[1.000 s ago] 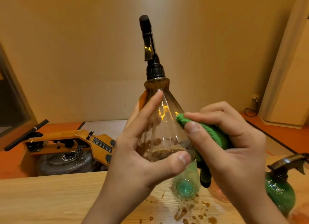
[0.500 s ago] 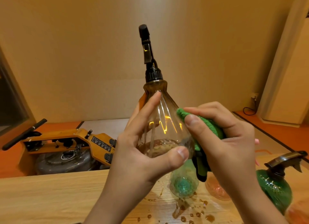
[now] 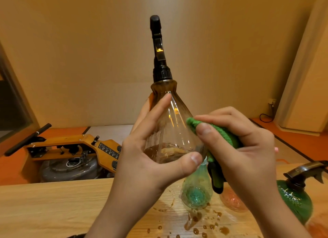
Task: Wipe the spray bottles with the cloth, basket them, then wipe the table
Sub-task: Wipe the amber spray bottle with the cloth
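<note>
The left hand [image 3: 150, 166] grips the brown bottle [image 3: 170, 127] low on its body; the thumb curls across the front near the base, the forefinger lies straight up the cone toward the neck, and the other fingers wrap behind, mostly hidden. The right hand [image 3: 248, 154] pinches the cloth [image 3: 218, 133] between thumb and fingers and presses its green fold against the right side of the cone; a darker end of the cloth hangs below the palm.

The brown bottle is held in the air above the table [image 3: 53, 202], nearly upright, leaning a little left at the top; its black spray head [image 3: 158, 49] points up; a shallow layer of brown liquid sits in its bottom.

On the table, below the hands, a teal bottle [image 3: 197, 195] seems to lie with its base toward the camera, its neck hidden behind the left thumb; just beside it to the right a pink bottle [image 3: 232, 204] shows only in part behind the right wrist; near the right edge a green bottle [image 3: 292, 200] stands upright with a dark trigger on top. Brown drops [image 3: 195, 220] are scattered on the wood in front of the teal bottle.

Beyond the table's far edge, at left, a wooden machine [image 3: 71, 149] sits on the floor; a cable [image 3: 266, 116] runs to the wall at right.
</note>
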`<state>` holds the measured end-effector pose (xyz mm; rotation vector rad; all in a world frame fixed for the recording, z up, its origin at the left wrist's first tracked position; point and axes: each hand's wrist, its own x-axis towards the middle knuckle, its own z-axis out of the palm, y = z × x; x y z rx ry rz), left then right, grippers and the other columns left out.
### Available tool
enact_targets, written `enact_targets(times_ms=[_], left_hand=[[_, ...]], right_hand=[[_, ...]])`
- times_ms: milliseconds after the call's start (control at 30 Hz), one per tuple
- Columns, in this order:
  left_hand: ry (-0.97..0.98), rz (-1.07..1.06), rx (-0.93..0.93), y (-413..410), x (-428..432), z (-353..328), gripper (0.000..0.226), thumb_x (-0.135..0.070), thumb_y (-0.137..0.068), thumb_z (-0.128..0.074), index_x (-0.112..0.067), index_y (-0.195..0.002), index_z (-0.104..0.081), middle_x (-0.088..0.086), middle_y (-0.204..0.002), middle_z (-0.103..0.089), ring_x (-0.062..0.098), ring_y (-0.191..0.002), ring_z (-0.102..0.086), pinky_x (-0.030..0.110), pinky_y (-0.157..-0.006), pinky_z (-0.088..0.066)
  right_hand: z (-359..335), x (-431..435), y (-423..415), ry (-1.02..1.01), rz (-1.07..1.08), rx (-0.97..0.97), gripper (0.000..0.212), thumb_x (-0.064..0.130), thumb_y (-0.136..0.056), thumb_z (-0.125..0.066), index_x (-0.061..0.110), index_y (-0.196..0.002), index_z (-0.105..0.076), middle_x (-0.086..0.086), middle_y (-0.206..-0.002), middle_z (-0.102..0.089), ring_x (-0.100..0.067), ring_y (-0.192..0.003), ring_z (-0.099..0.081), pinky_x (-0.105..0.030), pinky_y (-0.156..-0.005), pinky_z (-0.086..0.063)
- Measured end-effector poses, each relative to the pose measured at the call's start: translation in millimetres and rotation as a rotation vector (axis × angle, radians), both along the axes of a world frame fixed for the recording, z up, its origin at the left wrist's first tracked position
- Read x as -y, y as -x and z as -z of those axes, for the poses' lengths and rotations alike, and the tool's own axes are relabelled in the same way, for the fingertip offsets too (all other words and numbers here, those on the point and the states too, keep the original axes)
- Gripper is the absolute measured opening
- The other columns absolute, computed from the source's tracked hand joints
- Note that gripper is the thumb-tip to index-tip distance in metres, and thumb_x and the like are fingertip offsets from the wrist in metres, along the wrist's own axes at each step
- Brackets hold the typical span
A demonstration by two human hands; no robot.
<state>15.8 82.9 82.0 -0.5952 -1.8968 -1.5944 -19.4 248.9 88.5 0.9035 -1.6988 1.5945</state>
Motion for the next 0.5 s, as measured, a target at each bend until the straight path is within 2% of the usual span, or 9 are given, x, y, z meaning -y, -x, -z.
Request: enact_targets(times_ms=[67,200,233,333,433,500], left_hand=[[-0.006,0.011,0.002,0,0,0,0.094,-0.028,-0.058,-0.096,-0.059,-0.137,-0.055,-0.034,-0.152,-0.044,-0.015,-0.134,-0.046,0.01,-0.096,-0.049],[-0.02,0.071,0.035,0,3,-1,0.092,-0.036,-0.058,-0.092,-0.059,-0.138,-0.053,-0.02,-0.153,-0.05,0.005,-0.136,-0.055,0.038,-0.105,-0.053],[-0.021,0.081,0.035,-1,2,-1,0.092,-0.036,-0.057,-0.093,-0.059,-0.138,-0.054,-0.02,-0.154,-0.049,0.006,-0.135,-0.055,0.038,-0.104,-0.054],[0.004,0.093,0.011,-2,-1,-2,0.09,-0.036,-0.059,-0.091,-0.058,-0.138,-0.054,-0.03,-0.155,-0.041,-0.003,-0.137,-0.05,0.024,-0.101,-0.053],[0.006,0.192,0.025,0,1,-1,0.082,-0.03,-0.067,-0.08,-0.055,-0.141,-0.054,-0.021,-0.161,-0.038,0.003,-0.146,-0.041,0.024,-0.104,-0.051],[-0.024,0.243,0.048,0,3,-1,0.085,-0.024,-0.065,-0.077,-0.053,-0.142,-0.054,-0.015,-0.161,-0.041,0.008,-0.15,-0.037,0.025,-0.107,-0.049]], right_hand=[[1,-1,4,0.032,0.003,0.031,0.008,0.017,-0.091,-0.073,0.019,-0.098,-0.078,-0.006,-0.092,-0.069,-0.014,-0.081,-0.067,-0.014,-0.06,-0.052],[0,-2,0,-0.024,0.042,-0.085,0.009,0.018,-0.092,-0.074,0.02,-0.101,-0.074,-0.007,-0.093,-0.066,-0.012,-0.08,-0.066,-0.013,-0.063,-0.05],[0,-2,-1,-0.013,0.042,-0.085,0.009,0.019,-0.092,-0.073,0.021,-0.101,-0.074,-0.007,-0.093,-0.066,-0.012,-0.081,-0.066,-0.013,-0.064,-0.05],[2,-3,6,0.038,0.055,-0.007,0.01,0.026,-0.093,-0.068,0.024,-0.1,-0.075,0.002,-0.094,-0.07,-0.018,-0.087,-0.067,-0.021,-0.072,-0.05],[3,-4,11,0.083,0.041,0.07,0.007,0.024,-0.093,-0.07,0.026,-0.098,-0.076,0.002,-0.093,-0.073,-0.014,-0.086,-0.068,-0.021,-0.071,-0.051],[3,-5,13,0.123,0.038,0.09,0.01,0.022,-0.093,-0.068,0.027,-0.095,-0.077,0.002,-0.092,-0.074,-0.011,-0.083,-0.067,-0.021,-0.071,-0.051]])
